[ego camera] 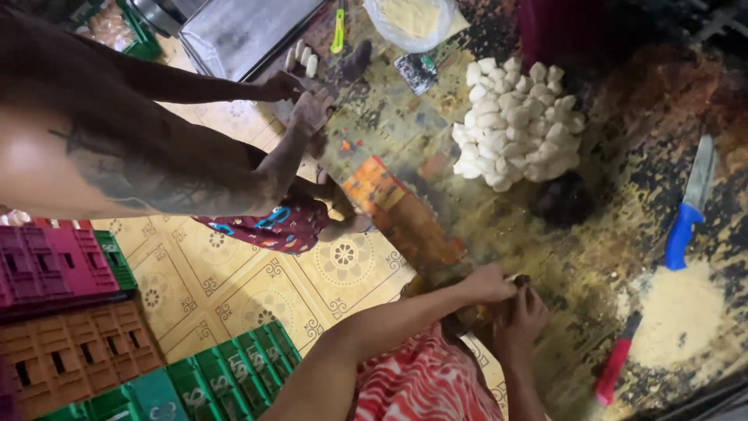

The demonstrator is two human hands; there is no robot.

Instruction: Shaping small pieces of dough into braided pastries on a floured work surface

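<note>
Though blurred, dark lump point(520, 281) between hands.

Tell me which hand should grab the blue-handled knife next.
Right, probably. The right hand is nearer the blue-handled knife, which lies on the worktop off to that side. The left hand sits on the far side and would have to cross over the right.

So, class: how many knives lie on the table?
2: a blue-handled knife at the right edge and a red-handled knife below it, beside the flour. Others may be hidden.
</note>
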